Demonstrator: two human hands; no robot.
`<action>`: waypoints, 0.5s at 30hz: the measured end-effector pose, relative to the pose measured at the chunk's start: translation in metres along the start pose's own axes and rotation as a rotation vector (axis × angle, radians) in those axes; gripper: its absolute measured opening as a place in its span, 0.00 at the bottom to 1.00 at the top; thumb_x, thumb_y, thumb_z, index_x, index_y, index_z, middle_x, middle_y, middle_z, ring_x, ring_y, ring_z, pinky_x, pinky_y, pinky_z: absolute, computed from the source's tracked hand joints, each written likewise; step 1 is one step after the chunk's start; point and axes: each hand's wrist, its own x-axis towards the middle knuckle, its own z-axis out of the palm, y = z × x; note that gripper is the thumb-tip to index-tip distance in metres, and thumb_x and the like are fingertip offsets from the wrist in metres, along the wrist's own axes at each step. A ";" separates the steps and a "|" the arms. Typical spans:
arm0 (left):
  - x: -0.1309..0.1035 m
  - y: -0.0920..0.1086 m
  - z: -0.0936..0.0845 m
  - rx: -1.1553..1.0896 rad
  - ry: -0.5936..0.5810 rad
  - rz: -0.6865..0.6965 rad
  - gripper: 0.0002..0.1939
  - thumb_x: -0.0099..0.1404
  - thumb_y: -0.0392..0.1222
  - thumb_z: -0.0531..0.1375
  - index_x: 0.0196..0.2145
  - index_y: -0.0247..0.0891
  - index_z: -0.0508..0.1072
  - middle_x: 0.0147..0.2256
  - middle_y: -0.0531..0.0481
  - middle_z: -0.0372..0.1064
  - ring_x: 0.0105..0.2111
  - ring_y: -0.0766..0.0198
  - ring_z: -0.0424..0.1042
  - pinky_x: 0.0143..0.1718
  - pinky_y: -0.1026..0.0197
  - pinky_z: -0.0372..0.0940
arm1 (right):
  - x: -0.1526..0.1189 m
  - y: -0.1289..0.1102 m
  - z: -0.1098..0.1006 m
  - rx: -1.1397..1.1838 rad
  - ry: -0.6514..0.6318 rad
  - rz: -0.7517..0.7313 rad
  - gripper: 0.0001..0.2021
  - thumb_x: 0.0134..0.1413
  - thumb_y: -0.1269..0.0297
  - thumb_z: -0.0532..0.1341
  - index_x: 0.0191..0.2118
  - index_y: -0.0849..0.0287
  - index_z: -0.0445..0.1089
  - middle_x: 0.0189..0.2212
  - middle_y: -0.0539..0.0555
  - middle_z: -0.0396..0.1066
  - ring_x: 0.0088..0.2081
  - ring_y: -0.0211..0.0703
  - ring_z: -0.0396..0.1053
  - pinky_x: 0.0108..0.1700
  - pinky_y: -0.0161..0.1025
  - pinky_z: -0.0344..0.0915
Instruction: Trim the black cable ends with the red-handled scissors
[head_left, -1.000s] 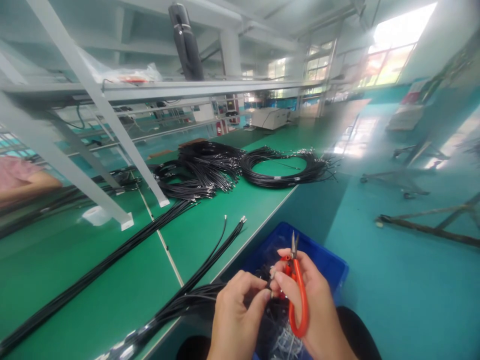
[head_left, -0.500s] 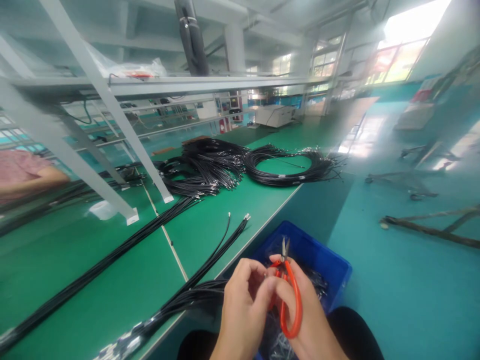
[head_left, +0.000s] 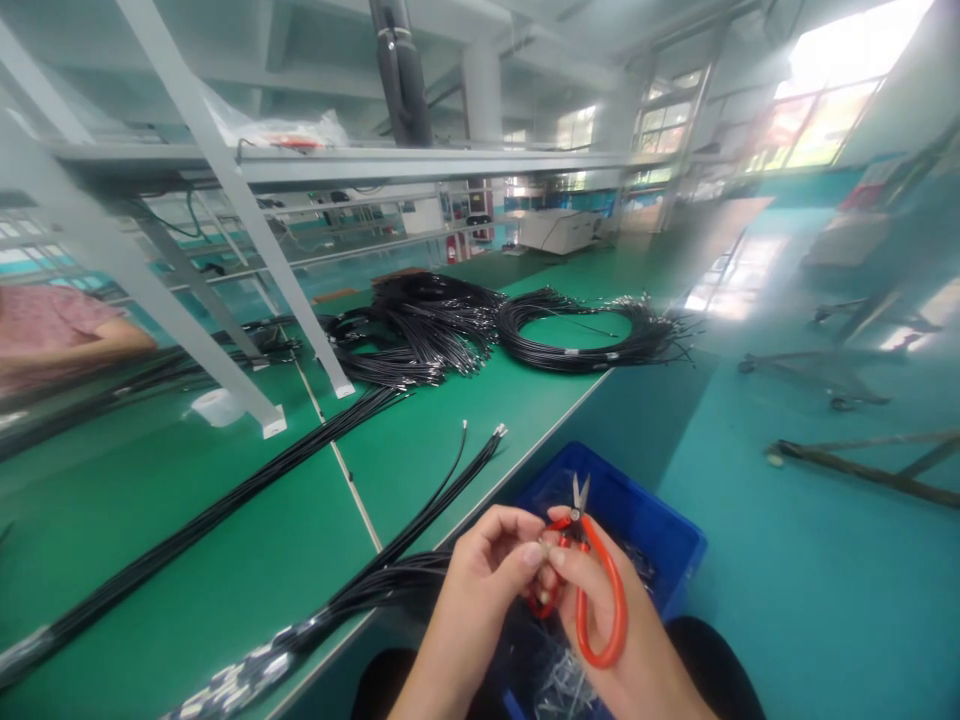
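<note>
A pair of scissors with red handles rests in my right hand, its short blades slightly apart and pointing away from me. My left hand meets the right one at the fingertips. Its thumb and forefinger pinch something too small to make out, close to the right thumb. Both hands are above a blue bin that holds small pale and dark pieces. Left of my hands, a bundle of black cables with metal ends lies along the table edge.
The green table carries a long cable bundle, a cable pile and a coiled bundle. White shelf posts rise from it. A person in a pink top sits at the far left.
The scissor blades stand a little wider apart. The fingertips of both hands have come together more closely. The whole view has shifted slightly.
</note>
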 end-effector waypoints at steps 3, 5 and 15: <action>0.002 -0.001 -0.004 0.036 -0.006 0.027 0.08 0.56 0.40 0.61 0.25 0.34 0.67 0.22 0.53 0.66 0.21 0.69 0.63 0.24 0.66 0.59 | 0.001 -0.004 0.001 0.045 0.002 0.005 0.09 0.52 0.73 0.60 0.40 0.57 0.65 0.25 0.49 0.69 0.25 0.37 0.65 0.29 0.34 0.62; 0.002 -0.001 -0.008 0.138 0.061 0.068 0.07 0.57 0.41 0.60 0.26 0.35 0.67 0.24 0.53 0.65 0.22 0.68 0.64 0.26 0.65 0.62 | 0.002 -0.005 0.003 0.079 0.040 0.016 0.09 0.51 0.74 0.60 0.38 0.57 0.65 0.26 0.49 0.70 0.25 0.36 0.65 0.29 0.34 0.62; -0.005 0.003 -0.013 1.197 0.189 0.585 0.11 0.61 0.35 0.54 0.33 0.44 0.76 0.40 0.44 0.69 0.34 0.61 0.72 0.33 0.63 0.65 | 0.004 -0.008 0.009 0.120 0.070 0.037 0.08 0.50 0.74 0.61 0.37 0.57 0.65 0.24 0.50 0.71 0.25 0.37 0.66 0.27 0.33 0.62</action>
